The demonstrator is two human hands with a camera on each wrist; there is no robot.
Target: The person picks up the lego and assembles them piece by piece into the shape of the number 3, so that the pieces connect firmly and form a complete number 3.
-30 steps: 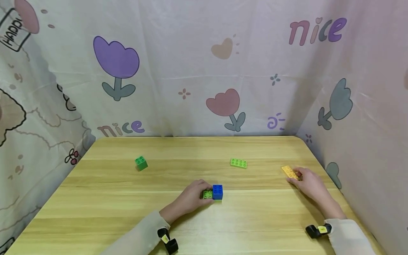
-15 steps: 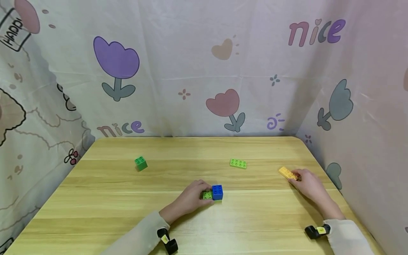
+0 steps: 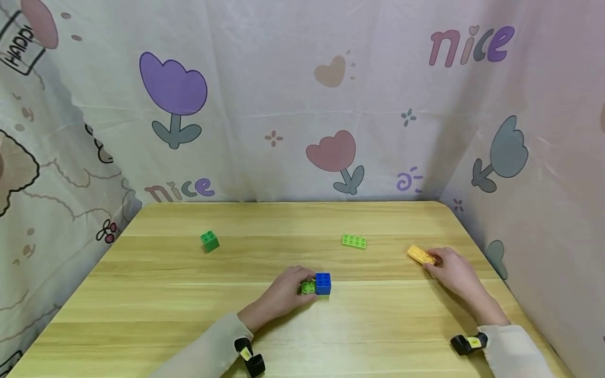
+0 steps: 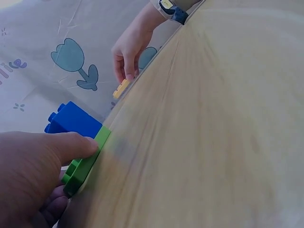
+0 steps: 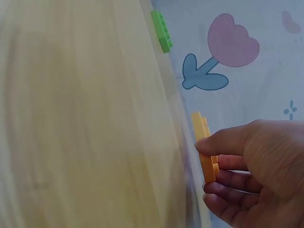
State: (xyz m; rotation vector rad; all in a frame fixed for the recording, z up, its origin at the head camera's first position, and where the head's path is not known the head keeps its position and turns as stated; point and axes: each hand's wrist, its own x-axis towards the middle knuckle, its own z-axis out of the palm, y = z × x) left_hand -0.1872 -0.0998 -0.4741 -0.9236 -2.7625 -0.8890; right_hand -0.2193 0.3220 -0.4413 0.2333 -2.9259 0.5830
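Near the middle of the table, my left hand (image 3: 283,292) holds a flat lime-green building brick (image 3: 308,287) between thumb and fingers. A taller blue brick (image 3: 323,283) is stacked on that brick's right end; in the left wrist view the thumb presses the green brick's side (image 4: 85,167). On the right, my right hand (image 3: 455,270) pinches a flat yellow-orange brick (image 3: 419,254) by its near end. The right wrist view shows the thumb across the yellow brick's (image 5: 203,142) smooth side, with the other fingers behind its studs.
A second flat lime-green brick (image 3: 354,241) lies toward the back, between the two hands. Far left sits a dark green brick (image 3: 210,241). The wooden table (image 3: 264,226) meets a printed cloth (image 3: 255,105) at its back edge.
My right hand has shifted slightly left, taking the yellow brick with it. The left hand and the bricks it holds have stayed in place.
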